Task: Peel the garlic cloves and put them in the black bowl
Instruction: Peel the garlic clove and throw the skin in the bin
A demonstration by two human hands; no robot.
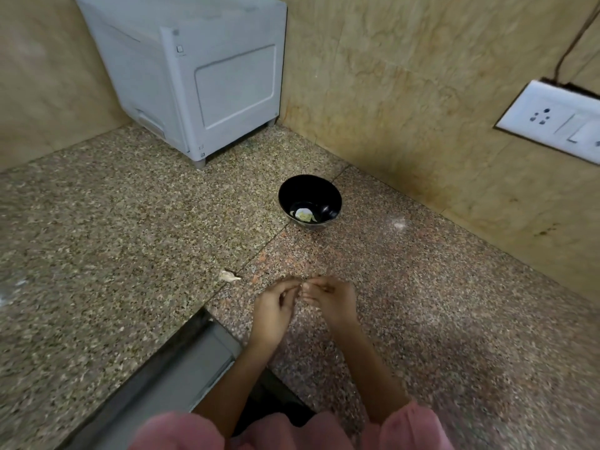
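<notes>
Head view shows your left hand (276, 306) and your right hand (334, 302) meeting over the front part of the counter (113, 222). Both have curled fingers, and the tips pinch a small pale bit (301, 288) between them. It is too blurred to tell if it is a clove. The black bowl (310, 203) stands farther back, near the counter's right edge by the wall, with pale garlic pieces (304, 215) on its bottom. One loose pale scrap (229, 276) lies on the counter just left of your hands. A white box (201, 76) stands in the back corner.
</notes>
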